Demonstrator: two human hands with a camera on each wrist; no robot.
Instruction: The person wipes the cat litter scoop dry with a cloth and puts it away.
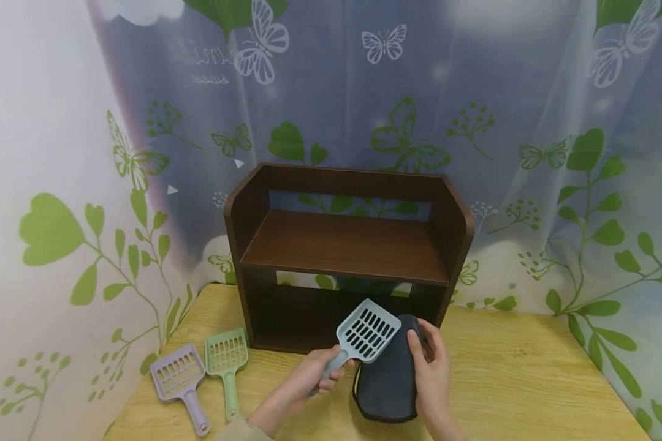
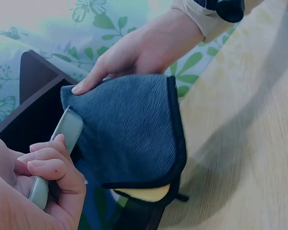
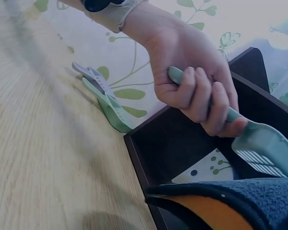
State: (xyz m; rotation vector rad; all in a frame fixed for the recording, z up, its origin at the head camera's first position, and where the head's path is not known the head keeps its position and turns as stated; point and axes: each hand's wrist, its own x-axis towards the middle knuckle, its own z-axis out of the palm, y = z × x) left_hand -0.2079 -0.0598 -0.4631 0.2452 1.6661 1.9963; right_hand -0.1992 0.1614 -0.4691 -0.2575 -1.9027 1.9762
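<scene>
A light blue scoop (image 1: 365, 331) is held in front of the brown shelf (image 1: 342, 242) by the left hand (image 1: 319, 369), with its fingers curled around the handle (image 1: 335, 362). A dark blue cloth (image 1: 388, 380) with a black edge is pinched near the scoop by the right hand (image 1: 433, 373), between the thumb and the fingers. A purple scoop (image 1: 185, 391) and a green scoop (image 1: 227, 371) are seen side by side on the counter (image 1: 507, 367), left of the shelf.
</scene>
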